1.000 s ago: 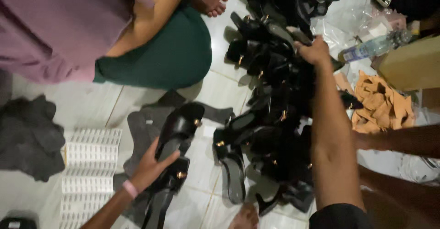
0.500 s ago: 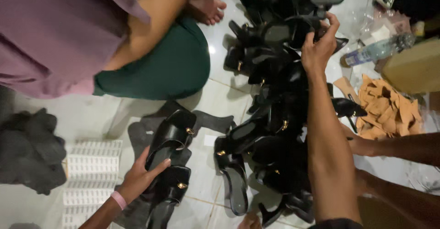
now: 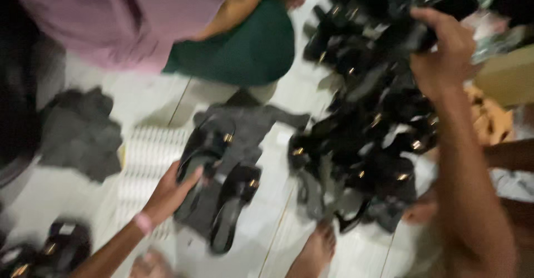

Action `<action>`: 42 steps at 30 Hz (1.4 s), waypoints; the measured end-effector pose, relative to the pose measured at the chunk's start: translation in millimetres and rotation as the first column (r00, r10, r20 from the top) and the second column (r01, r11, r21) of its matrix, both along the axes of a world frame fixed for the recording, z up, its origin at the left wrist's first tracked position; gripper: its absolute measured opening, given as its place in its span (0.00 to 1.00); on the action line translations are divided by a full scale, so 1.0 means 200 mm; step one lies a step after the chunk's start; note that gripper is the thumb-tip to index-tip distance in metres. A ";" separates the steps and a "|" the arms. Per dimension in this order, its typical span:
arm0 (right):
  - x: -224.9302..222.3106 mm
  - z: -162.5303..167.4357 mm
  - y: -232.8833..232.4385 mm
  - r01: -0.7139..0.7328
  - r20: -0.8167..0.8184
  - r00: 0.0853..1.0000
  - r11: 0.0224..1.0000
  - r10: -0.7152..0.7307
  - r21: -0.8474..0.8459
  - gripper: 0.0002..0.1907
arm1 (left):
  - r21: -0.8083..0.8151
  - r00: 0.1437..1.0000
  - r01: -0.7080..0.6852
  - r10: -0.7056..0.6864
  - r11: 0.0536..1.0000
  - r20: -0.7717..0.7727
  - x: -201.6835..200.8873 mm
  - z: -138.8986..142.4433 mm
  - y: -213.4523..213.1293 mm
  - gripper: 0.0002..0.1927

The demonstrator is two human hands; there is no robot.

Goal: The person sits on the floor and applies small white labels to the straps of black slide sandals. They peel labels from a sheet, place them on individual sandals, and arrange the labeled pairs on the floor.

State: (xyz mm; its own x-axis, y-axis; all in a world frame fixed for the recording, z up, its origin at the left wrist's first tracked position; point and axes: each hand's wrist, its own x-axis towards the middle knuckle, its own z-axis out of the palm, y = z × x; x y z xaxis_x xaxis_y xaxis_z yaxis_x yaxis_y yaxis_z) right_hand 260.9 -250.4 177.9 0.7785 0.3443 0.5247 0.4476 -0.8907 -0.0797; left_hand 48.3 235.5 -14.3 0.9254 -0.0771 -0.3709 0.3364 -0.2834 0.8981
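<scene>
The picture is blurred by motion. My left hand point(image 3: 168, 194), with a pink band at the wrist, grips a black sandal point(image 3: 203, 150) that lies on a grey cloth point(image 3: 250, 125) on the white tiled floor. A second black sandal point(image 3: 233, 205) lies just to its right. My right hand point(image 3: 442, 50) is raised over a big heap of black sandals point(image 3: 367, 139) and is closed on one black sandal point(image 3: 450, 8) lifted off the heap.
A person in a pink top and green skirt point(image 3: 245, 50) sits at the far side. Grey cloth point(image 3: 80, 133) lies at left, more sandals point(image 3: 50, 250) at bottom left. Tan pieces point(image 3: 492, 119) and another person's arm point(image 3: 509, 155) are at right. A bare foot point(image 3: 317, 250) rests below.
My right hand has lifted a black sandal up off the heap. The view has shifted and blurred. My left hand stays on the sandal on the grey cloth.
</scene>
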 end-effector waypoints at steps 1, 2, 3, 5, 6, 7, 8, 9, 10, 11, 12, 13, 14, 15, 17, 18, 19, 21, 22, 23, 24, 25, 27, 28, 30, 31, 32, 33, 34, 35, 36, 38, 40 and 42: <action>-0.15 -0.01 0.09 0.009 -0.107 0.994 0.997 -0.018 -0.081 0.27 | 0.185 0.935 0.072 -0.130 0.980 0.328 -0.02 -0.02 0.04 0.30; -0.33 -0.05 0.18 -0.010 -0.264 0.964 0.998 -0.008 -0.068 0.29 | 0.069 0.998 0.057 -0.056 0.996 -0.009 -0.05 -0.04 0.07 0.32; -0.47 -0.09 0.27 -0.028 -0.399 0.917 0.998 0.005 -0.052 0.32 | -0.031 0.941 -0.005 -0.006 0.999 -0.338 -0.04 -0.08 0.07 0.34; -0.66 -0.17 0.43 -0.127 -0.575 0.809 0.992 0.117 0.023 0.37 | -0.173 0.906 -0.098 0.016 0.980 -0.423 -0.04 -0.13 0.04 0.36; -0.74 -0.26 0.53 -0.199 -0.639 0.739 0.976 0.212 0.094 0.39 | -0.139 0.968 -0.064 0.028 0.988 -0.248 -0.02 -0.16 0.02 0.35; -0.81 -0.34 0.61 -0.205 -0.687 0.692 0.973 0.221 0.106 0.40 | -0.099 0.997 -0.025 0.018 0.995 -0.073 -0.01 -0.19 -0.02 0.34; -0.89 -0.43 0.68 -0.274 -0.684 0.599 0.909 0.417 0.314 0.40 | -0.058 0.996 0.019 -0.014 0.998 0.088 0.00 -0.21 -0.04 0.33; -0.99 -0.52 0.75 -0.215 -0.769 0.536 0.937 0.348 0.274 0.39 | -0.037 0.998 0.015 -0.017 0.999 -0.056 -0.01 -0.23 -0.06 0.33; -1.08 -0.61 0.81 -0.170 -0.838 0.466 0.958 0.284 0.230 0.38 | -0.010 0.982 0.007 -0.009 1.000 -0.190 -0.01 -0.25 -0.08 0.33; -1.15 -0.69 0.87 -0.115 -0.875 0.424 0.972 0.233 0.203 0.36 | 0.017 0.952 0.001 0.004 1.000 -0.306 0.00 -0.28 -0.09 0.33; -1.21 -0.76 0.90 -0.060 -0.906 0.381 0.983 0.184 0.174 0.35 | 0.030 0.986 -0.013 0.018 0.999 -0.167 0.02 -0.30 -0.10 0.34; -1.24 -0.83 0.92 -0.062 -0.902 0.382 0.980 0.199 0.190 0.36 | 0.044 0.999 -0.023 0.024 0.999 -0.036 0.01 -0.32 -0.11 0.34; -1.28 -0.88 0.92 -0.056 -0.903 0.375 0.977 0.210 0.204 0.37 | 0.053 0.996 -0.025 0.021 0.998 0.086 0.01 -0.34 -0.11 0.35; -1.32 -0.92 0.93 -0.048 -0.903 0.370 0.975 0.220 0.218 0.39 | 0.083 0.997 -0.022 0.016 0.996 0.071 0.00 -0.35 -0.11 0.36; -1.34 -0.96 0.89 -0.086 -0.819 0.487 0.950 0.304 0.302 0.42 | 0.141 0.998 -0.018 0.010 0.990 0.059 0.01 -0.37 -0.10 0.38; -1.35 -0.96 0.87 -0.099 -0.773 0.538 0.936 0.336 0.338 0.44 | 0.167 0.999 0.031 -0.036 0.986 0.024 0.01 -0.35 -0.09 0.39; -1.37 -0.96 0.85 0.057 -0.856 0.457 0.953 0.241 0.299 0.42 | 0.187 0.997 0.080 -0.081 0.979 -0.001 0.01 -0.34 -0.08 0.40; -1.32 -0.96 0.80 0.294 -0.960 0.262 0.939 0.099 0.177 0.39 | 0.212 0.987 0.143 -0.155 0.967 0.041 0.02 -0.35 -0.05 0.39; -1.30 -0.97 0.78 0.258 -0.937 0.330 0.944 0.115 0.206 0.37 | 0.234 0.980 0.169 -0.189 0.958 0.067 0.02 -0.34 -0.02 0.36; -1.29 -0.97 0.75 0.238 -0.914 0.386 0.944 0.125 0.230 0.34 | 0.251 0.968 0.212 -0.238 0.945 0.079 0.01 -0.33 0.02 0.34; -1.30 -0.97 0.73 0.234 -0.892 0.435 0.942 0.120 0.241 0.32 | 0.299 0.951 0.231 -0.280 0.926 0.133 -0.01 -0.32 0.05 0.31; -1.31 -0.97 0.72 0.252 -0.901 0.424 0.944 0.089 0.213 0.31 | 0.346 0.929 0.247 -0.323 0.905 0.182 -0.02 -0.30 0.09 0.29; -1.33 -0.98 0.70 0.241 -0.896 0.440 0.954 0.058 0.180 0.29 | 0.385 0.917 0.252 -0.346 0.888 0.197 -0.05 -0.25 0.18 0.25; -1.32 -1.00 0.70 0.135 -0.875 0.472 0.973 0.105 0.189 0.32 | 0.370 0.924 0.255 -0.338 0.893 0.179 -0.05 -0.22 0.23 0.23; -1.40 -1.02 0.72 -0.065 -0.847 0.496 0.980 0.193 0.186 0.39 | 0.366 0.925 0.261 -0.340 0.893 0.170 -0.06 -0.17 0.30 0.21; -1.46 -1.03 0.74 -0.095 -0.816 0.535 0.975 0.221 0.202 0.40 | 0.381 0.923 0.257 -0.342 0.888 0.175 -0.08 -0.14 0.34 0.20; -1.50 -1.06 0.77 -0.132 -0.776 0.578 0.967 0.252 0.216 0.41 | 0.399 0.921 0.244 -0.340 0.884 0.190 -0.10 -0.12 0.38 0.19; -1.51 -1.09 0.78 -0.174 -0.724 0.627 0.958 0.288 0.230 0.42 | 0.407 0.921 0.237 -0.338 0.882 0.195 -0.11 -0.10 0.42 0.18; -1.53 -1.11 0.79 -0.175 -0.741 0.605 0.956 0.293 0.234 0.40 | 0.416 0.920 0.230 -0.336 0.880 0.202 -0.14 -0.08 0.46 0.18; -1.55 -1.11 0.78 -0.176 -0.760 0.580 0.956 0.293 0.234 0.38 | 0.419 0.919 0.225 -0.334 0.880 0.208 -0.17 -0.08 0.48 0.18; -1.55 -1.12 0.77 -0.186 -0.777 0.555 0.955 0.296 0.231 0.37 | 0.402 0.915 0.226 -0.335 0.887 0.226 -0.20 -0.09 0.50 0.17; -1.56 -1.14 0.77 -0.161 -0.836 0.450 0.950 0.313 0.269 0.39 | 0.400 0.921 0.213 -0.320 0.891 0.222 -0.29 -0.10 0.60 0.17; -1.59 -1.13 0.78 -0.149 -0.861 0.387 0.944 0.330 0.294 0.39 | 0.444 0.954 0.144 -0.244 0.884 0.175 -0.40 -0.12 0.68 0.15; -1.58 -1.13 0.80 -0.166 -0.833 0.435 0.940 0.341 0.298 0.37 | 0.473 0.971 0.058 -0.160 0.879 0.177 -0.43 -0.18 0.77 0.15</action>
State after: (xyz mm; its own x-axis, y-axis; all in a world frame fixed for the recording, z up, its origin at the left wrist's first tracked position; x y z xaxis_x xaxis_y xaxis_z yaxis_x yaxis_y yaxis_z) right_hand -55.2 -90.5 -47.7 0.7457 0.5939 -0.3019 0.2725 -0.6854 -0.6752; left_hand -38.1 388.5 -50.7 0.9800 -0.0489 -0.1930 0.1026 -0.7065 0.7003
